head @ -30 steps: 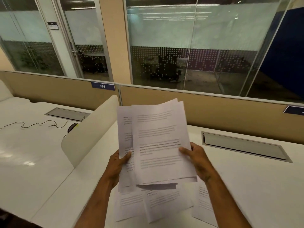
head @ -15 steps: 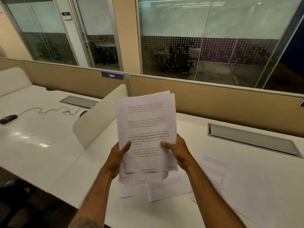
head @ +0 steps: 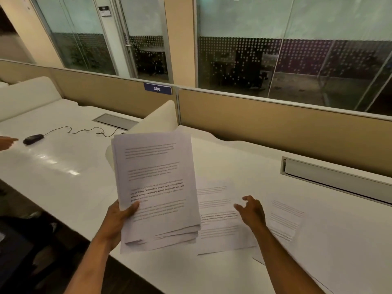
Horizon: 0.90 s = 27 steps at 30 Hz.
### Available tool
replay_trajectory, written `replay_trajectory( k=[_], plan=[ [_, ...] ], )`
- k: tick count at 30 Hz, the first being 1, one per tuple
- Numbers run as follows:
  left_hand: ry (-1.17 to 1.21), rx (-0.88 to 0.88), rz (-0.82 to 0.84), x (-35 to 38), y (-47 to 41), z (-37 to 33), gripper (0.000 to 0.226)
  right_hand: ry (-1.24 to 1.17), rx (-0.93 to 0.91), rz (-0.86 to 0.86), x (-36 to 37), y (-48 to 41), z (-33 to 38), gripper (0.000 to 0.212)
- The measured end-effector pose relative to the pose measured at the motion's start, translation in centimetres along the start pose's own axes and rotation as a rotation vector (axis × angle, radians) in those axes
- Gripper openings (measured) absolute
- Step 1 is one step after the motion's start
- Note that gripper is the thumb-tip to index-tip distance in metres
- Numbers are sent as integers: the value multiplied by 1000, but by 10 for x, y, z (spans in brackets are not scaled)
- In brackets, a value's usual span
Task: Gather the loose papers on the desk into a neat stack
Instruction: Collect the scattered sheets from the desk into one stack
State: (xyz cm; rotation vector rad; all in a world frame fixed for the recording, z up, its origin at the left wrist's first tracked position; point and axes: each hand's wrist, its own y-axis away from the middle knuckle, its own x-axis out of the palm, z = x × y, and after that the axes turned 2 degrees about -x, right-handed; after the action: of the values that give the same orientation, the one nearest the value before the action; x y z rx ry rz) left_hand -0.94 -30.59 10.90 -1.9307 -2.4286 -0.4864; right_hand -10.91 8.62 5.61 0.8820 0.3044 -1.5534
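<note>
My left hand (head: 118,219) grips a thick bundle of printed white papers (head: 157,187) by its lower left edge and holds it upright above the white desk (head: 212,272). The sheets in the bundle are roughly squared, with ragged bottom edges. My right hand (head: 251,211) hovers open, fingers spread, just over a loose printed sheet (head: 218,217) lying flat on the desk. Another loose sheet (head: 286,219) lies to its right, partly under my right forearm. More white paper spreads toward the lower right.
A beige partition (head: 275,128) with a blue "386" label (head: 157,88) runs along the back. A grey cable tray (head: 339,177) sits at the right. A curved white divider (head: 157,119) separates the neighbouring desk, where a black mouse (head: 32,139) with its cable lies near another person's fingertips (head: 8,142).
My right hand has let go of the bundle and moved right, down over the loose sheet. The left hand alone holds the bundle now. The view has shifted left.
</note>
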Motion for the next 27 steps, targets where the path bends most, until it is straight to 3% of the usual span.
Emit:
replay_trajectory(
  k=[4,7,12,17,21,24,27],
  plan=[
    [15,-32,-27,-30,-1,5,37,287,97,31,24,4,-12,73],
    [31,-52,-28,-48,-7,5,36,291,168,17,39,8,-9,68],
    [49,-73,2,-68,-22,4,39,-2,342,57,36,-2,-3,71],
    [25,-64,4,-75,-36,-4,40,-587,180,73,24,-3,21,41],
    [19,-49,0,-85,-43,-13,41,-761,102,170,31,-3,47,40],
    [36,-45,-10,-92,-47,-17,37,-604,48,187,63,-2,63,42],
    [65,-48,-7,-98,-49,-17,32,-156,92,129,103,-2,71,51]
  ],
)
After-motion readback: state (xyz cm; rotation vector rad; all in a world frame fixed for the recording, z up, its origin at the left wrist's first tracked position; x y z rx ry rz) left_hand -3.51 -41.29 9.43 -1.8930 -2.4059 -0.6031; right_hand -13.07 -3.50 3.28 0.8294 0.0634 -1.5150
